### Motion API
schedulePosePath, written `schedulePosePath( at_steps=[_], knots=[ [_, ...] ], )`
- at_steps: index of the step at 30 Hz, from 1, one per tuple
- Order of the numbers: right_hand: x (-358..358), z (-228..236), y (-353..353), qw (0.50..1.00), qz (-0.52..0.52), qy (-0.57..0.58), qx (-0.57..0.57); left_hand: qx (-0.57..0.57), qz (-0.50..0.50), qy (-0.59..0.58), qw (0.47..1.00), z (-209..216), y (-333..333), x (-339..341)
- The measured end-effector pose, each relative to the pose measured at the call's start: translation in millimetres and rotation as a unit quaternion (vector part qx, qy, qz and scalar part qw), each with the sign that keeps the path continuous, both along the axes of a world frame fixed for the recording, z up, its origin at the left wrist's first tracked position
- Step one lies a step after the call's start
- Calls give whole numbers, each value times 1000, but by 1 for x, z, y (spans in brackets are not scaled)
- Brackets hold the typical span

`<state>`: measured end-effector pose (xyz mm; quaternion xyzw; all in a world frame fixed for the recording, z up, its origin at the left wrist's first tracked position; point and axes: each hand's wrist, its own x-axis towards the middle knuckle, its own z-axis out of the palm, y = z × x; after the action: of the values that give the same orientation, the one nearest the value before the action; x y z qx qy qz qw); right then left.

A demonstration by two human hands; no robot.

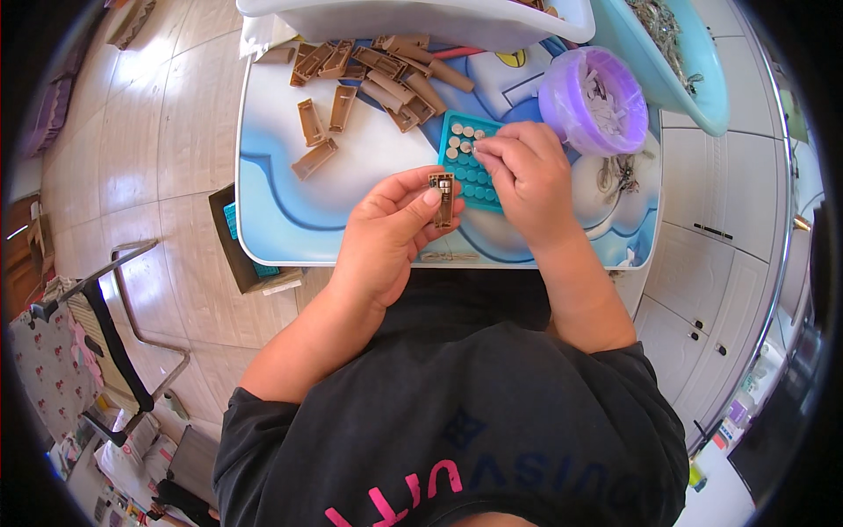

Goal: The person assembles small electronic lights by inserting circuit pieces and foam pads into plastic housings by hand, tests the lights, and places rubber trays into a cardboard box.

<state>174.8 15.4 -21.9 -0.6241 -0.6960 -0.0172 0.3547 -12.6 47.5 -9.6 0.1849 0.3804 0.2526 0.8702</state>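
Observation:
My left hand (378, 224) holds a small brown plastic casing (444, 211) upright near the table's front edge, the thumb across its face. Its hollow side faces me, and shiny metal shows inside near the top. Just right of it lies a teal tray (482, 118) of round pockets. Several silver disc-shaped button cells (456, 129) sit in its far rows. Over that tray, my right hand (534, 176) has thumb and forefinger pinched together at one of the discs. Whether that disc is lifted or still in its pocket, I cannot tell.
Loose brown casings (341, 107) are heaped on the table's far left. Behind them stands a white tub (421, 31). A purple tub (571, 97) with white pieces and a pale teal basin (713, 101) of wires stand right. Thin wires (619, 174) lie below the purple tub.

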Motion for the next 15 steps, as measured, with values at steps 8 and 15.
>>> schedulePosePath(
  at_steps=[8, 15],
  knots=[
    [-28, 22, -9, 993, 47, 105, -16, -1, 7, -22, 1000, -4, -1, -1],
    [-31, 22, -10, 995, 36, 97, -2, 19, 1, -10, 1000, -5, -3, -1]
  ],
)
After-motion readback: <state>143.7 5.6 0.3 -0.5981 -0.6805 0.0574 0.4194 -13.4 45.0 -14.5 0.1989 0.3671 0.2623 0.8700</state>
